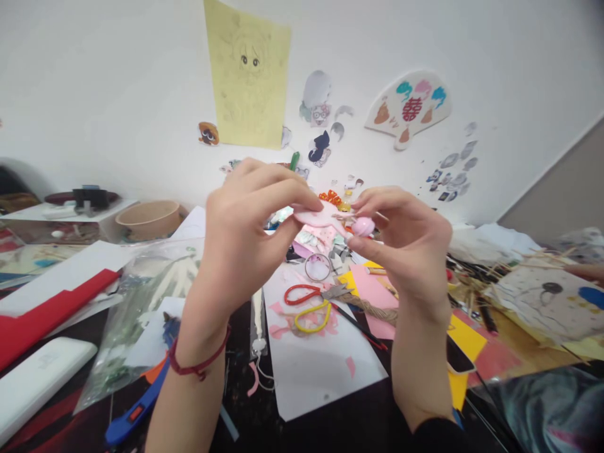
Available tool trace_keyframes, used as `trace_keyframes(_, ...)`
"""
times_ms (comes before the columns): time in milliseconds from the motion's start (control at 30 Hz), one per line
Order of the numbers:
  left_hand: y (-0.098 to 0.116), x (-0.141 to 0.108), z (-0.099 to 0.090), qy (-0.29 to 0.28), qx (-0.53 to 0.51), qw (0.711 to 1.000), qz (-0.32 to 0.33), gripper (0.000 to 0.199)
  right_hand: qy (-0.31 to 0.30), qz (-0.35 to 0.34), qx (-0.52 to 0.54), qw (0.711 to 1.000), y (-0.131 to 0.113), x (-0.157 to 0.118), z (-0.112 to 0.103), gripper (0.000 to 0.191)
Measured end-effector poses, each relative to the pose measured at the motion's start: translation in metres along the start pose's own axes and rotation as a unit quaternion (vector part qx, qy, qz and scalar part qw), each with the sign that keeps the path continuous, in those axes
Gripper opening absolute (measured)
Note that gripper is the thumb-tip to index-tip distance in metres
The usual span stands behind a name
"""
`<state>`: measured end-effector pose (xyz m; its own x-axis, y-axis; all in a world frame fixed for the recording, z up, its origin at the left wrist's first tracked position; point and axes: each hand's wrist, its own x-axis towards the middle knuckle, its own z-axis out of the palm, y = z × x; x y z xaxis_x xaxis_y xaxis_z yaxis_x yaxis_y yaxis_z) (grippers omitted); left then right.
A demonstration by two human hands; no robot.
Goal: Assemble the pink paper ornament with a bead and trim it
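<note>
My left hand (264, 207) pinches the left end of a flat, pale pink cut-out piece (316, 216) between thumb and fingers, held up above the table. My right hand (406, 233) is closed at the other end of the piece, by its narrow strips. A shiny pink ball (363, 226) sits between the right thumb and fingers; how it joins the piece I cannot tell. Below lie scissors (311, 308) with one red and one yellow handle, on a white paper sheet (325, 384) with pink scraps. A roll of clear tape (318, 267) stands behind the scissors.
A blue cutter (136, 415), a white power bank (42, 384) and a red strip (51, 314) lie at left, near a clear plastic bag (123, 340). Braided rope (372, 308), a phone (457, 355) and thin sticks (472, 283) are at right. Another person's hand (587, 272) shows at far right.
</note>
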<state>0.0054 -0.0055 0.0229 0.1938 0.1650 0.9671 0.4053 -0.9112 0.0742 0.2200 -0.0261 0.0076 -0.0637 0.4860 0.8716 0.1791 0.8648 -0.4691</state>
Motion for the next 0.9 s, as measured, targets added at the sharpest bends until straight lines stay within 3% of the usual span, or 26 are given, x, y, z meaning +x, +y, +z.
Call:
trace_keyframes(133, -0.014, -0.002, 0.005, 0.06, 0.003, 0.998, 0.036, 0.021, -0.09, 0.043, 0.006, 0.995, 0.006, 0.002, -0.008, 0.078)
trace_keyframes(167, -0.017, -0.002, 0.007, 0.06, 0.0, 0.998, 0.031, 0.02, -0.094, 0.059, 0.027, 0.993, 0.009, 0.002, -0.008, 0.083)
trace_keyframes(200, -0.021, -0.003, 0.009, 0.055, -0.002, 0.998, 0.027, 0.018, -0.095, 0.074, 0.048, 0.992, 0.013, 0.002, -0.008, 0.079)
trace_keyframes(333, -0.032, -0.006, 0.016, 0.04, -0.027, 0.998, 0.044, 0.016, -0.103, 0.12, 0.102, 0.982, 0.021, 0.0, 0.003, 0.028)
trace_keyframes(400, -0.035, -0.007, 0.019, 0.031, -0.043, 0.997, 0.049, 0.018, -0.085, 0.132, 0.095, 0.983, 0.019, -0.002, 0.01, 0.017)
trace_keyframes(500, -0.033, -0.005, 0.023, 0.026, -0.086, 0.996, 0.019, 0.016, -0.012, 0.128, 0.067, 0.989, 0.012, -0.004, 0.017, 0.013)
trace_keyframes(667, -0.022, -0.003, 0.028, 0.031, -0.179, 0.977, -0.107, 0.035, 0.083, 0.077, 0.027, 0.993, 0.007, -0.006, 0.023, 0.009)
trace_keyframes(800, -0.014, -0.006, 0.032, -0.013, -0.173, 0.973, -0.149, 0.053, 0.106, 0.036, -0.005, 0.994, 0.009, -0.006, 0.024, 0.01)
trace_keyframes(900, -0.012, -0.007, 0.034, -0.003, -0.147, 0.976, -0.16, 0.052, 0.102, 0.018, -0.003, 0.995, 0.015, -0.003, 0.023, 0.012)
